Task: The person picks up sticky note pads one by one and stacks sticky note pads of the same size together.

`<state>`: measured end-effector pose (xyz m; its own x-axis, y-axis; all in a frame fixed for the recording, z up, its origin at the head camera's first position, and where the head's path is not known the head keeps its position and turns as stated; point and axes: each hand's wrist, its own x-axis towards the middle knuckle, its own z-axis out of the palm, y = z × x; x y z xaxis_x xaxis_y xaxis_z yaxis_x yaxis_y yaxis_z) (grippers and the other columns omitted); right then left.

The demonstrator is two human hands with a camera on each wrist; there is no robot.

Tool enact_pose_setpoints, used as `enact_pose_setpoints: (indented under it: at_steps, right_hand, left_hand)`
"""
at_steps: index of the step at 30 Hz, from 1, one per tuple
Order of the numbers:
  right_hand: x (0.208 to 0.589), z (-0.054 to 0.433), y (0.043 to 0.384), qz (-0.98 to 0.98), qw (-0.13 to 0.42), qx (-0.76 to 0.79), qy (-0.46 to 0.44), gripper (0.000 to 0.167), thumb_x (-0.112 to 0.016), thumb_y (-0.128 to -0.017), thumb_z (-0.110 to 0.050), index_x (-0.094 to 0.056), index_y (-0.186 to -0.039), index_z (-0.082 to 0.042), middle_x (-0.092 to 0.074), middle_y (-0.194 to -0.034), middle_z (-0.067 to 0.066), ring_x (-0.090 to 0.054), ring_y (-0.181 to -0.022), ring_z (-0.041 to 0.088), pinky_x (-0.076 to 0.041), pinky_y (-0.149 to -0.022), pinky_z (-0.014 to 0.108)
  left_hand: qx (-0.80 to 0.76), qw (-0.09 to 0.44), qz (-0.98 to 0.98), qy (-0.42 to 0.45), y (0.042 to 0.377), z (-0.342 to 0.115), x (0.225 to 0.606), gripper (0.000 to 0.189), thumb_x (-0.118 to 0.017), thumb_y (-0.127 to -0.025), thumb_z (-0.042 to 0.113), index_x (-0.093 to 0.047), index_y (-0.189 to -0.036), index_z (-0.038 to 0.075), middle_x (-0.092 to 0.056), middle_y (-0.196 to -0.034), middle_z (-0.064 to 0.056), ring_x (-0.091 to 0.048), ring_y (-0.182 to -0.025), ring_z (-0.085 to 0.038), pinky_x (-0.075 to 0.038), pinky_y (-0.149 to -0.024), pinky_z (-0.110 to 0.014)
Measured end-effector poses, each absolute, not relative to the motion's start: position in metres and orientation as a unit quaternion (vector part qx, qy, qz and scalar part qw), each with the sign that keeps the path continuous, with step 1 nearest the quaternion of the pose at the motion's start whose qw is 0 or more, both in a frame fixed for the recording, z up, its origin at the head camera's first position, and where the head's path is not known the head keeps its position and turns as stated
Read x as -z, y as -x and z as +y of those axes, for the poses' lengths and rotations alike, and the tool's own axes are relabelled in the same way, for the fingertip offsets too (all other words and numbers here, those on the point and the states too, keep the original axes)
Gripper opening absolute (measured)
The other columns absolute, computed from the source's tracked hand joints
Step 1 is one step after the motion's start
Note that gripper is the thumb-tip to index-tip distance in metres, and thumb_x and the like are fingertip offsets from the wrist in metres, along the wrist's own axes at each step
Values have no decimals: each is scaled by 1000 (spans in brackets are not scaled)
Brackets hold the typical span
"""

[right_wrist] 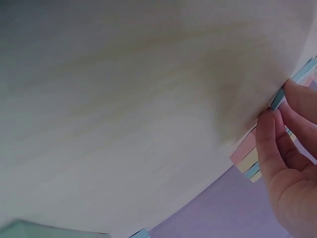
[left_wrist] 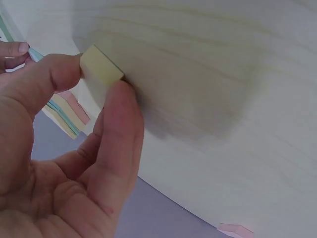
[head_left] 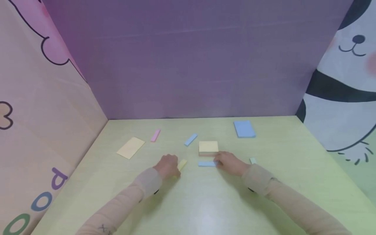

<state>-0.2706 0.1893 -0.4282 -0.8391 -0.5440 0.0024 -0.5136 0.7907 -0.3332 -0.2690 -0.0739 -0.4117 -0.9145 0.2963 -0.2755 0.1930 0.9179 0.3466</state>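
Note:
My left hand pinches a narrow yellow sticky-note pad at its near end, between thumb and fingers. In the left wrist view the end of this yellow pad shows between the fingertips. The right hand pinches the right end of a narrow blue sticky-note pad, which lies crosswise in front of a stack of larger pads. That stack has a yellow top; pink, yellow and blue layers show in the right wrist view. Fingers hide part of each narrow pad.
Behind the hands lie another narrow blue pad, a narrow pink pad and a pale yellow pad. A larger blue pad is at the back right. A pale green pad lies partly hidden beyond the right wrist. Purple cloth walls the table's back.

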Motion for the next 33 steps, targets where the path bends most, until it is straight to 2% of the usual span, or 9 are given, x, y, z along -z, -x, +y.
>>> enact_pose_setpoints:
  at_steps: [9, 20, 27, 33]
  right_hand:
    - [428, 189, 270, 945, 43, 161, 280, 18, -61, -81, -1, -66, -99, 0, -65, -100, 14, -60, -94, 29, -49, -86, 41]
    - [426, 188, 270, 946, 46, 161, 278, 18, -61, -81, 1, -66, -99, 1, -65, -100, 14, -60, -95, 29, -48, -86, 41]
    - [426, 189, 269, 945, 44, 161, 282, 18, -61, -82, -1, -66, -99, 1, -65, -100, 14, -60, -94, 29, -49, -86, 40]
    - [426, 189, 269, 942, 41, 163, 292, 17, -62, -81, -1, -66, -98, 0, -65, -97, 13, -60, -91, 27, -50, -84, 40]
  left_hand:
    - [-115, 132, 970, -170, 270, -73, 408, 21, -77, -65, 12, -61, -77, 6, -57, -68, -3, -52, -63, -18, -47, -61, -29]
    - [-145, 143, 964, -172, 267, -75, 408, 19, -76, -68, 14, -61, -77, 6, -55, -68, -2, -50, -64, -18, -45, -63, -29]
    - [-142, 91, 963, -211, 266, -78, 414, 10, -72, -70, 10, -63, -71, 7, -56, -65, -1, -49, -63, -17, -44, -63, -30]
    - [-157, 98, 956, -229, 266, -79, 414, 8, -71, -71, 8, -67, -77, 7, -59, -70, -2, -49, -67, -17, -45, -70, -34]
